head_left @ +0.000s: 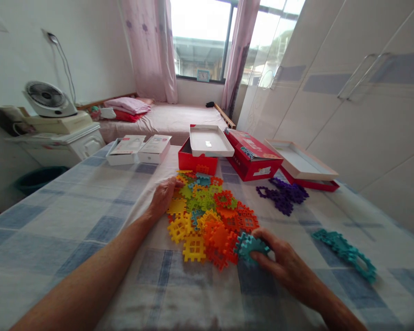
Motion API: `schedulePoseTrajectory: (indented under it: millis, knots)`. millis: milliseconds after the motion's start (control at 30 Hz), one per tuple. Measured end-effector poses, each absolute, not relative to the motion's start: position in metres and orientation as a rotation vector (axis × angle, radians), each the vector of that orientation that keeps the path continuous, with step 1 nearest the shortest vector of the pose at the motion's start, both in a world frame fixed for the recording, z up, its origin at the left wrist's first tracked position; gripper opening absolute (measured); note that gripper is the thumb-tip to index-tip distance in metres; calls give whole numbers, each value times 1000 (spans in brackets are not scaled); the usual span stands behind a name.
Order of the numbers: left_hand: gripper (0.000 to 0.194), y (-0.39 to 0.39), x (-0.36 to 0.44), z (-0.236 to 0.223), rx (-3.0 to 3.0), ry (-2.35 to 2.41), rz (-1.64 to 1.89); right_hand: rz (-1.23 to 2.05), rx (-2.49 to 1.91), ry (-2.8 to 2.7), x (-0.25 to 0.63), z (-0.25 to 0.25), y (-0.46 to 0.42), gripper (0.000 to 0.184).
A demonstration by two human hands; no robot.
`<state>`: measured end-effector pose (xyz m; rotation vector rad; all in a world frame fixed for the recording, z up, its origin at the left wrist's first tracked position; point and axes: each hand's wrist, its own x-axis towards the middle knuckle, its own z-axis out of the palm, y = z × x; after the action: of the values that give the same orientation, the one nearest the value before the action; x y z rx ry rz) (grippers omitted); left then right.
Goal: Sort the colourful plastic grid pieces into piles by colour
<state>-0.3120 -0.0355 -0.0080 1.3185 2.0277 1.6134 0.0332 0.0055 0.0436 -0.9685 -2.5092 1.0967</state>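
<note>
A heap of flat, notched plastic building pieces [195,248] in yellow, orange, green and blue lies in front of me on the checked cloth. My right hand [276,255] pinches teal building pieces [250,248] between thumb and fingers at the heap's near right edge. At the far left side of the heap, my left hand [163,195] rests with its fingers stretched onto the pieces; the fingertips are partly hidden. Purple pieces [284,195] lie in a group to the right. Nearer to me on the right is a row of teal pieces [347,253].
Behind the heap stand a red box [196,163] with a white lid [210,140] on it and another red box [253,154]. A shallow tray [301,158] lies at the far right. Two small white boxes [122,158] sit at the far left.
</note>
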Motion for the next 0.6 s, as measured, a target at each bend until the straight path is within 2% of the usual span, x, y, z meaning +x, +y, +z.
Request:
schedulePoseTrajectory:
  millis: [133,333,500,600]
  knots:
    - [61,-34,-313,-9,1316,2022,1629,1093,-953,-2432,21,65,6,49]
    - [60,-36,-312,-8,1329,2023,1602,1118,-709,-2517,-39,80,5,23]
    - [61,-37,-312,-8,1356,2024,1593,1196,-572,-2527,-70,73,4,19]
    - [61,-37,-312,-8,1354,2044,1591,1119,-445,-2596,-76,70,2,19]
